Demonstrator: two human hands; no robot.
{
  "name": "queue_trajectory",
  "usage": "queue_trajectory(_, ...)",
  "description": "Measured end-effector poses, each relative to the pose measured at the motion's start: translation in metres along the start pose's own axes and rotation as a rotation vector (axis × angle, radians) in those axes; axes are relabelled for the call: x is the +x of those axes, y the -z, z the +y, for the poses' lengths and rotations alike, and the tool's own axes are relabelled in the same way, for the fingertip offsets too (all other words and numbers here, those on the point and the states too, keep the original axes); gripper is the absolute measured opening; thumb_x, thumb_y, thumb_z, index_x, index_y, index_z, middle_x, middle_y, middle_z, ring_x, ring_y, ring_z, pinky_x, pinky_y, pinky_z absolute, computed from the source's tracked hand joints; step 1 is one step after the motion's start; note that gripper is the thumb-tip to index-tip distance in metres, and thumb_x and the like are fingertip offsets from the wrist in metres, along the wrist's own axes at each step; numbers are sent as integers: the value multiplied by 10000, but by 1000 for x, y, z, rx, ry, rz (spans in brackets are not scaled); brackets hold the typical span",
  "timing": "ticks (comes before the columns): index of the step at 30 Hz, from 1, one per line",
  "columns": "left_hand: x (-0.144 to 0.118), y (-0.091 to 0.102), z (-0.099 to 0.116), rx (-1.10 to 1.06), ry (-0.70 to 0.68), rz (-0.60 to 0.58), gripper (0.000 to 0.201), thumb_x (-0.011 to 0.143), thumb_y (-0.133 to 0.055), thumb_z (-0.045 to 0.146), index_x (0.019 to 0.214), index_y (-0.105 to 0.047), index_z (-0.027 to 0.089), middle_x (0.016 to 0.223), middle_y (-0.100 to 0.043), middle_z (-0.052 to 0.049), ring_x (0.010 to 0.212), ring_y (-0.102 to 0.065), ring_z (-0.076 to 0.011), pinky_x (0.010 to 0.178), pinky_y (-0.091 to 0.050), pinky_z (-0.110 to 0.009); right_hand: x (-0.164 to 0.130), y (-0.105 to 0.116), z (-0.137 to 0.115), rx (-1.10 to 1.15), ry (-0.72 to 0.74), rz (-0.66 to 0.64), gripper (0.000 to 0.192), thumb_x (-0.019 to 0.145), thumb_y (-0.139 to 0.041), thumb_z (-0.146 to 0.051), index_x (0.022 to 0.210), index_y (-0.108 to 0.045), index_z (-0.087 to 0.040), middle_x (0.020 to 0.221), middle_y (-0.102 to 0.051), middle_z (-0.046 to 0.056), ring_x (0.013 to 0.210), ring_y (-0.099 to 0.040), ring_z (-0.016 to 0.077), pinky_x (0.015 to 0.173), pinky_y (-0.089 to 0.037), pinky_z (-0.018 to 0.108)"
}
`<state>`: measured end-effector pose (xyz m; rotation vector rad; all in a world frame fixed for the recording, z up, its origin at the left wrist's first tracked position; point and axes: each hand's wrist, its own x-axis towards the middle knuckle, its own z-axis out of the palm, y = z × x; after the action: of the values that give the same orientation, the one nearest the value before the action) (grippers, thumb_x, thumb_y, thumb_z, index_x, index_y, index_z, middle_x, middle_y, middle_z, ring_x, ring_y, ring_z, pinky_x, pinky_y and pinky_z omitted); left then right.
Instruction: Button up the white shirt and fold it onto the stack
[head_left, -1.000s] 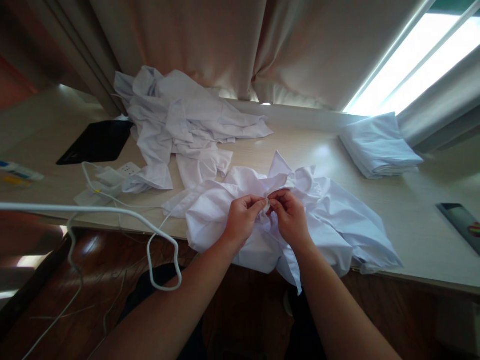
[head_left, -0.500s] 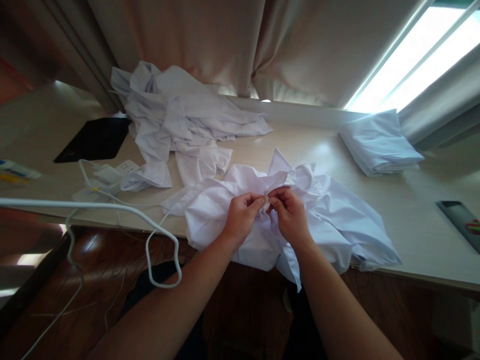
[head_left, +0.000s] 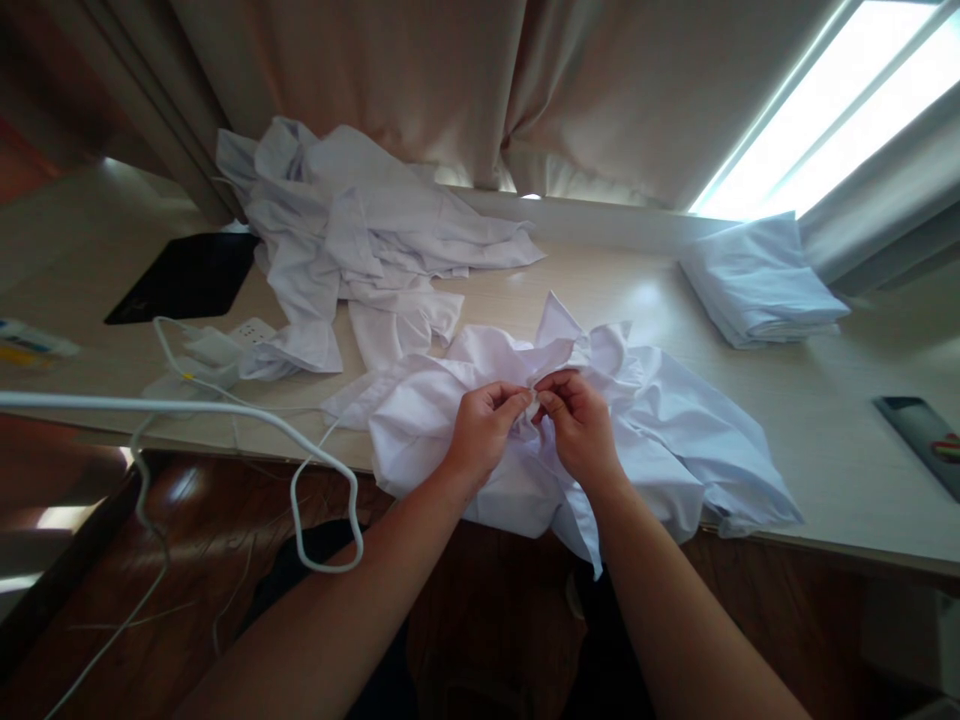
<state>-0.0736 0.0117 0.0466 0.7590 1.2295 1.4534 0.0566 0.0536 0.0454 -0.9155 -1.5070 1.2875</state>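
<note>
A crumpled white shirt (head_left: 660,440) lies at the near edge of the pale wooden table (head_left: 825,440), part of it hanging over the edge. My left hand (head_left: 484,430) and my right hand (head_left: 577,425) meet above its middle. Both pinch a small fold of the shirt's cloth between thumb and fingers, fingertips almost touching. What exactly sits between the fingertips is too small to tell.
A heap of white garments (head_left: 360,240) lies at the back left. A folded white stack (head_left: 761,285) rests at the back right by the window. A black pad (head_left: 184,278), a power strip (head_left: 251,335) with white cables (head_left: 300,470), and a phone (head_left: 926,440) are also there. Beige curtains (head_left: 450,90) hang behind.
Both hands stay pinched on the shirt at the same spot. The whole view has shifted slightly, with everything sitting a little higher in the picture.
</note>
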Motion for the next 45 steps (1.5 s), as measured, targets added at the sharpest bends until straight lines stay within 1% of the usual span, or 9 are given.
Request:
queue_trajectory(8, 0, -1, 0, -15, 11, -13, 229, 770, -753, 375, 803, -740, 149, 712, -662, -14, 637, -532, -99, 630, -398, -235, 0, 1, 0, -4, -1, 1, 51, 902, -593, -235, 939, -613, -207, 808, -611, -10, 629, -591, 116, 605, -480, 279)
queue_trajectory(13, 1, -1, -1, -19, 7, -27, 230, 772, -753, 373, 805, -737, 145, 738, -673, -23, 662, -550, -104, 647, -409, -234, 0, 2, 1, 12, -9, 2, 45, 901, -598, -226, 935, -614, -202, 805, -612, -10, 626, -588, 114, 600, -477, 277)
queue_trajectory(16, 2, 0, -2, -23, 15, -28, 239, 774, -757, 374, 803, -731, 139, 727, -667, -17, 645, -540, -93, 629, -401, -220, 0, 2, 1, 20, -6, 1, 48, 900, -612, -230, 936, -618, -201, 807, -612, -11, 628, -587, 113, 602, -476, 274)
queue_trajectory(19, 0, -2, -1, -37, 13, -37, 249, 784, -751, 384, 808, -719, 138, 725, -669, -12, 638, -546, -88, 628, -411, -212, 0, 1, 2, 66, 0, 0, 60, 905, -629, -252, 939, -624, -202, 813, -609, -9, 633, -576, 111, 599, -468, 270)
queue_trajectory(24, -2, -4, 1, -46, -17, -47, 272, 812, -731, 409, 852, -708, 140, 741, -680, -19, 659, -584, -102, 638, -438, -219, -2, -1, 2, 216, -9, 6, 107, 919, -649, -309, 971, -640, -216, 859, -608, 0, 666, -559, 107, 613, -463, 264)
queue_trajectory(31, 2, -1, 1, 0, -55, 3, 285, 791, -752, 407, 878, -733, 136, 834, -717, -53, 732, -624, -125, 681, -470, -232, 0, -4, 4, 245, -41, 30, 160, 855, -737, -306, 960, -656, -216, 919, -646, 15, 694, -587, 115, 632, -482, 272)
queue_trajectory(33, 3, 0, 1, 9, -64, 23, 282, 783, -761, 403, 866, -736, 135, 806, -710, -46, 702, -606, -115, 660, -459, -225, 1, -4, 5, 231, -52, 36, 157, 850, -739, -312, 945, -661, -212, 911, -657, 17, 690, -590, 117, 633, -481, 275)
queue_trajectory(38, 2, 0, 0, 11, -48, 41, 309, 778, -767, 417, 874, -731, 126, 675, -650, -12, 577, -514, -87, 549, -381, -211, 2, -4, 5, 202, -67, 64, 147, 842, -743, -309, 920, -676, -205, 847, -669, 17, 672, -583, 121, 628, -463, 276)
queue_trajectory(45, 5, -1, -5, -36, -18, 51, 314, 774, -776, 413, 890, -724, 126, 687, -651, -15, 595, -550, -88, 600, -436, -217, 2, -3, 6, 186, -90, 115, 144, 836, -742, -303, 904, -667, -200, 740, -635, -8, 643, -573, 118, 610, -442, 260)
